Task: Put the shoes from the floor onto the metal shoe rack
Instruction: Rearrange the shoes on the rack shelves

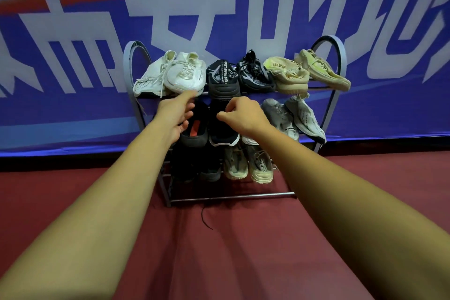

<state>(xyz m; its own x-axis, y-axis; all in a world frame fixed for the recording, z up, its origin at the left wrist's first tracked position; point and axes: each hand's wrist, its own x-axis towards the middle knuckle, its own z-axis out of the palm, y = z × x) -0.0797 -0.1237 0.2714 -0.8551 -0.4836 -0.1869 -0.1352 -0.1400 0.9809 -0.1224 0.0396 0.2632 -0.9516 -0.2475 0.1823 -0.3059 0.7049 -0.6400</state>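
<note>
The grey metal shoe rack (337, 95) stands against the banner wall with shoes on three tiers. On top sit a white pair (180, 75), a black pair (239, 75) and a beige pair (304, 70). The middle tier holds a black shoe with a red insole (196, 133), a black shoe with a white sole (222, 133) and a grey pair (292, 117). Below are dark shoes (197, 168) and tan shoes (248, 165). My left hand (176, 114) is open, fingers reaching toward the middle tier. My right hand (243, 114) hovers over the white-soled black shoe, fingers curled, nothing visibly held.
A blue, white and orange banner (73, 56) covers the wall behind the rack. The floor (231, 251) is dark red. A black lace (204, 217) trails onto the floor from the rack's bottom bar.
</note>
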